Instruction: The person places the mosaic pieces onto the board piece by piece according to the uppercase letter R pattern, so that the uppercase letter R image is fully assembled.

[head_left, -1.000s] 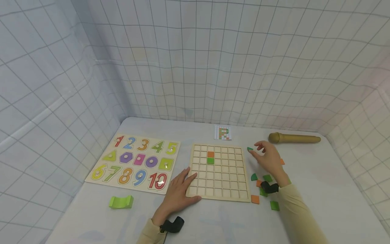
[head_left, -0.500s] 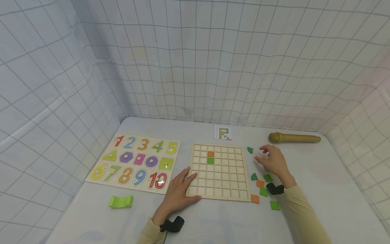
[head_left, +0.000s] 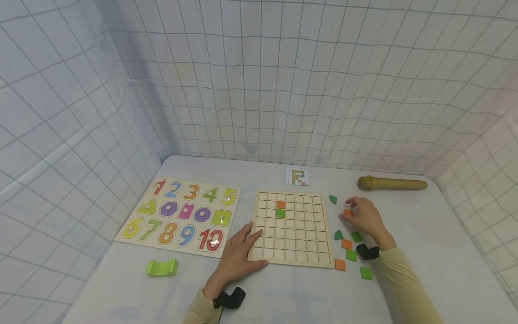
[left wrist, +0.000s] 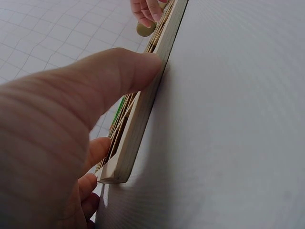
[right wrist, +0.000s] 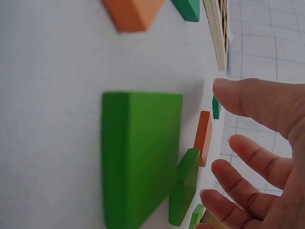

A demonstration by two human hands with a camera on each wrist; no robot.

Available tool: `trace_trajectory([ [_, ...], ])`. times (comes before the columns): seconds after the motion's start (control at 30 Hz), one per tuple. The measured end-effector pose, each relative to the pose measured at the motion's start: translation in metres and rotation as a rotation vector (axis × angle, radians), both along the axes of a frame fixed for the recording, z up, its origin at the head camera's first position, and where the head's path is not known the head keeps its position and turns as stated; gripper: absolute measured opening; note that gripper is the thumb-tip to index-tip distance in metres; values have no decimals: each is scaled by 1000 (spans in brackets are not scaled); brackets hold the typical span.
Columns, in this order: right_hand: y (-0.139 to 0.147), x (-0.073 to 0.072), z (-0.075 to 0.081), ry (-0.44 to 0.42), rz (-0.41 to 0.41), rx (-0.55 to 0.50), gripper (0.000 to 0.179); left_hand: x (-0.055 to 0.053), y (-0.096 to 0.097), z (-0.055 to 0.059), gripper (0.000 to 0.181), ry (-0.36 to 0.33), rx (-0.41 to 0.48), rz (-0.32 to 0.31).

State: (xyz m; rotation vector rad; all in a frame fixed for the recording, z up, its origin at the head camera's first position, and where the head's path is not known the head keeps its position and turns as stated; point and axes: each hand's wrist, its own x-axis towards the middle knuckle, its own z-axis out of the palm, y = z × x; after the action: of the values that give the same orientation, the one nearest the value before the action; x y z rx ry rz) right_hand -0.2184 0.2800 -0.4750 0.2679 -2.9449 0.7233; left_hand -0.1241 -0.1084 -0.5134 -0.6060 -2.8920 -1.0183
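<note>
My left hand [head_left: 236,258] rests at the near left corner of a wooden grid board [head_left: 299,263], fingers spread. In the left wrist view its thumb [left wrist: 128,71] lies along the board's edge. An orange square tile [head_left: 280,204] and a green square tile [head_left: 280,213] sit in the grid, one below the other. Right of the board, my right hand [head_left: 364,217] hovers over loose tiles, thumb and fingers apart. An orange tile [right wrist: 203,138] lies flat near its fingertips. Closer to the right wrist camera is a green tile [right wrist: 152,152]. Two dark green quarter-round pieces [head_left: 333,199] lie beside the board.
A number and shape puzzle [head_left: 178,216] lies at left, with a light green block [head_left: 162,268] below it. Behind the grid board is a small pattern card [head_left: 296,176]. A gold toy microphone [head_left: 392,183] lies at the back right. Curtains enclose the table.
My right hand has let go of a dark green quarter-round piece beside the board, then drawn back right and nearer to me, above an orange tile. My left hand stays on the board.
</note>
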Motion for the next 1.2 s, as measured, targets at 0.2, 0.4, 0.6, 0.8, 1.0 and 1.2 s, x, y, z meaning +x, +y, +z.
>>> trace_trajectory([
  [0.2,1,0,-2,-34,-6,21,39,0,0,1,79,-4,-4,4],
  [0.4,2,0,-2,-53,-5,47,37,1,0,1,79,-10,-6,6],
  [0.6,6,-1,-2,-84,-5,47,33,0,0,-1,79,-6,-7,3],
  [0.8,7,-1,0,-87,2,29,26,0,0,-1,79,2,-8,2],
  [1.0,6,-4,1,-109,7,11,22,0,0,-2,79,9,-12,4],
  [1.2,5,-7,2,-134,21,-14,20,0,0,-2,79,8,-14,6],
])
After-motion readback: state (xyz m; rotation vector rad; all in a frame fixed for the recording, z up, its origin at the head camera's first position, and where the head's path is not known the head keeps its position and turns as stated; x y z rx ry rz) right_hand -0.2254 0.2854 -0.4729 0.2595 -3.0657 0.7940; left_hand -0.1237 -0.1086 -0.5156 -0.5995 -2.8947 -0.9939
